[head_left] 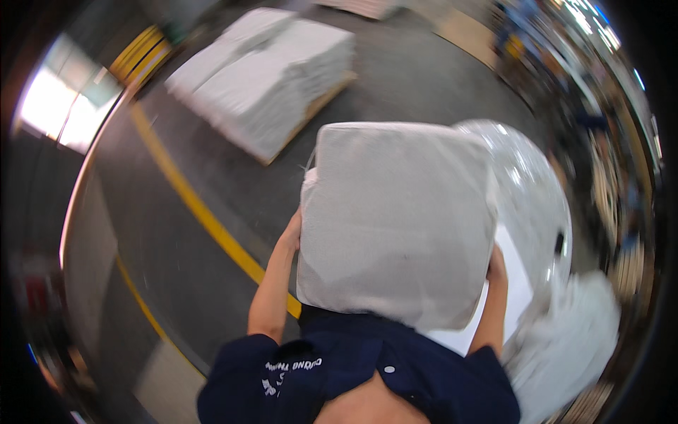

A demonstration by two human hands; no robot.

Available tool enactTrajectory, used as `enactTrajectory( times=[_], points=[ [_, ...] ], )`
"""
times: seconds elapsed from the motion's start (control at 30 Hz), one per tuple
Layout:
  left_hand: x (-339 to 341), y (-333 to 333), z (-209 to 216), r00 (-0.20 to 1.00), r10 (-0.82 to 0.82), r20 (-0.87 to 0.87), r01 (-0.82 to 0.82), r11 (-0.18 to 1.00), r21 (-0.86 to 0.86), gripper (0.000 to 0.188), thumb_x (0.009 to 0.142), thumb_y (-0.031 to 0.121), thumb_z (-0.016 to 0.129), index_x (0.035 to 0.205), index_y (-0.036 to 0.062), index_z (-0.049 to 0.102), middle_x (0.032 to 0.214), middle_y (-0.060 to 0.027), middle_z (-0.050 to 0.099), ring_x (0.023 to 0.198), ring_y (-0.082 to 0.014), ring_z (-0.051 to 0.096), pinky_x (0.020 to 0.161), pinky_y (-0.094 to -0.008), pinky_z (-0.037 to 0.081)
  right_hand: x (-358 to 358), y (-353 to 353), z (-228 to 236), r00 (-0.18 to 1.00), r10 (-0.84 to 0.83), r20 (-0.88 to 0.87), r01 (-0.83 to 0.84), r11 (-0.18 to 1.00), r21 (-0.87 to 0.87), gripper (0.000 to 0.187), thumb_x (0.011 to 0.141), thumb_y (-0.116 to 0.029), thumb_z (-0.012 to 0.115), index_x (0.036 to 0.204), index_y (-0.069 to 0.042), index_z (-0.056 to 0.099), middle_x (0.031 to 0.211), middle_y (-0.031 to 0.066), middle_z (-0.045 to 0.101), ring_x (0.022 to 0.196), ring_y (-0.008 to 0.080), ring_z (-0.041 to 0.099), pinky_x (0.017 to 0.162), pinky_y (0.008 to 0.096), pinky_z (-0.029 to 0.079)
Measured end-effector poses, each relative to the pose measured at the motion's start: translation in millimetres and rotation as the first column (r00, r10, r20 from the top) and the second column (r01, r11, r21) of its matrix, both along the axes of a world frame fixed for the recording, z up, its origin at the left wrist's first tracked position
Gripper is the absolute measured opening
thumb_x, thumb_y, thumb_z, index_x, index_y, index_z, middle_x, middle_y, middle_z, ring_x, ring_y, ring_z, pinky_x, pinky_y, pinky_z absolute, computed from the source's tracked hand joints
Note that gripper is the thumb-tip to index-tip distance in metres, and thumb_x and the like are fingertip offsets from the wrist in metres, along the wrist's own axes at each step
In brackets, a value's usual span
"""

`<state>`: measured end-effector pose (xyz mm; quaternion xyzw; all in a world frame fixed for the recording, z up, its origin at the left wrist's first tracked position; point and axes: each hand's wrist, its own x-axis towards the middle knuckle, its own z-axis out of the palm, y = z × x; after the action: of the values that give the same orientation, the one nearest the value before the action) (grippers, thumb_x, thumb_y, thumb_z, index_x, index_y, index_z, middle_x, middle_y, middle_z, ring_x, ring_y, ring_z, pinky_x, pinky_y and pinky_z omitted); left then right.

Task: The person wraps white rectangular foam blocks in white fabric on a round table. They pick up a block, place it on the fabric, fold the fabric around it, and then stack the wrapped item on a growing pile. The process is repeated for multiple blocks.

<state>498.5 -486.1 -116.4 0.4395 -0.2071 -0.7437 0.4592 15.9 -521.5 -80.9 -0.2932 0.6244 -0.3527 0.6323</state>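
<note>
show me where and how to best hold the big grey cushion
Probably the left and right sides of the cushion, approached from both flanks: it looks broad and boxy, and the left hand and right hand are at those sides.

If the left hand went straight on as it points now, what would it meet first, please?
Probably the grey block; the left hand appears against its left side, though depth is unclear.

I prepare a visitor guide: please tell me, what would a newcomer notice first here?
First comes the pale grey block at centre, held between the left grip and right grip. Then come the white stack at upper left, and the yellow floor line slanting left of centre.
</note>
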Motion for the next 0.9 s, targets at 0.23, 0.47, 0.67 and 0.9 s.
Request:
enactTrajectory(
  times=[0.23, 0.47, 0.67, 0.9],
  points=[
    [-38.7, -170.8, -46.6, 0.835, -0.468, 0.290, 0.452, 0.883, 0.125, 0.065, 0.101, 0.053, 0.042, 0.140, 0.0009, 0.049, 0.126, -0.0169, 0.061, 0.116, -0.0245, 0.059, 0.101, -0.0392, 0.047, -19.0, -57.2, -33.9, 0.981, -0.169, -0.095, 0.184, 0.966, 0.183, 0.057, 0.095, -0.038, 0.059, 0.131, 0.005, 0.054, 0.123, 0.0224, 0.061, 0.105, 0.0256, 0.065, 0.088, 0.0432, 0.054],
    [-69.9, -268.1, -41.3, 0.730, -0.545, 0.412, 0.481, 0.838, 0.257, 0.062, 0.101, 0.051, 0.043, 0.139, 0.0009, 0.050, 0.123, -0.0163, 0.063, 0.113, -0.0235, 0.061, 0.099, -0.0383, 0.049, -35.8, -48.8, -62.2, 0.863, -0.486, 0.136, 0.441, 0.858, 0.264, 0.053, 0.097, -0.031, 0.055, 0.136, 0.006, 0.050, 0.127, 0.0219, 0.060, 0.109, 0.0234, 0.065, 0.086, 0.0380, 0.057],
    [-52.3, -329.5, -15.1, 0.731, -0.490, 0.474, 0.421, 0.871, 0.252, 0.060, 0.102, 0.049, 0.045, 0.138, 0.0009, 0.052, 0.121, -0.0158, 0.064, 0.110, -0.0227, 0.062, 0.097, -0.0376, 0.050, -8.4, -67.7, -87.5, 0.598, -0.687, 0.414, 0.628, 0.722, 0.290, 0.046, 0.098, -0.014, 0.055, 0.140, 0.004, 0.046, 0.128, 0.0177, 0.060, 0.109, 0.0183, 0.064, 0.085, 0.0296, 0.056],
    [27.9, -429.9, 19.2, 0.778, -0.224, 0.586, 0.204, 0.974, 0.101, 0.058, 0.102, 0.047, 0.046, 0.137, 0.0009, 0.053, 0.118, -0.0152, 0.066, 0.107, -0.0217, 0.064, 0.095, -0.0367, 0.051, 24.6, -238.7, -79.5, 0.844, -0.486, 0.226, 0.470, 0.874, 0.124, 0.044, 0.096, -0.013, 0.057, 0.137, 0.001, 0.050, 0.122, 0.0145, 0.063, 0.101, 0.0169, 0.066, 0.081, 0.0318, 0.058]
  ],
)
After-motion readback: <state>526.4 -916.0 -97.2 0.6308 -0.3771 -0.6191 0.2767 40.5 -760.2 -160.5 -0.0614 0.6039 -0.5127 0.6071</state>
